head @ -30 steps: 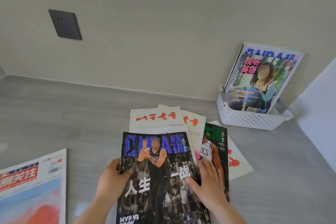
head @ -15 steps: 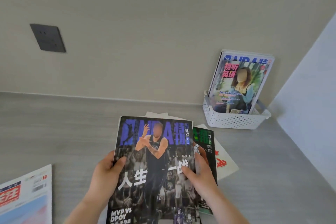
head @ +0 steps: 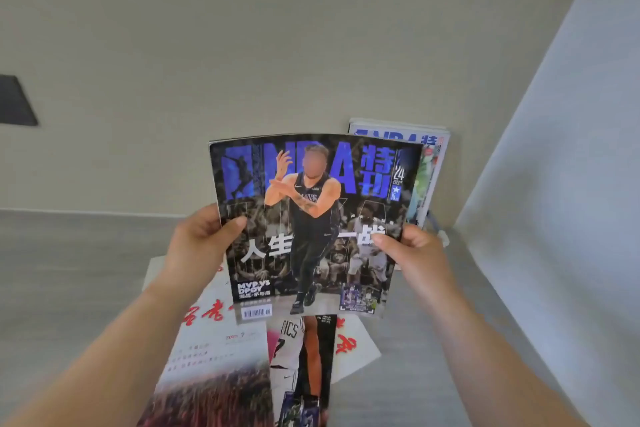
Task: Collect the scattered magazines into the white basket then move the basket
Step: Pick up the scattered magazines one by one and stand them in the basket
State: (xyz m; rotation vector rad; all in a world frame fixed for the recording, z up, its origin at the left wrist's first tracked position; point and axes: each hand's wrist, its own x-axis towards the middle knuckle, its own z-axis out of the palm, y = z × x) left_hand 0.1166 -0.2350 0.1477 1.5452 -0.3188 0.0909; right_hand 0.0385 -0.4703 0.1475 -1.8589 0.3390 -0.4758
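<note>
Above grey table, both hands grip dark magazine's side edges.

From where I stand, a dark wall plate sits at nine o'clock, cut off by the edge of view. It is on the plain beige wall that fills twelve o'clock. The grey wood-grain tabletop meets that wall's foot. At three o'clock a pale side panel slants upward.
</note>
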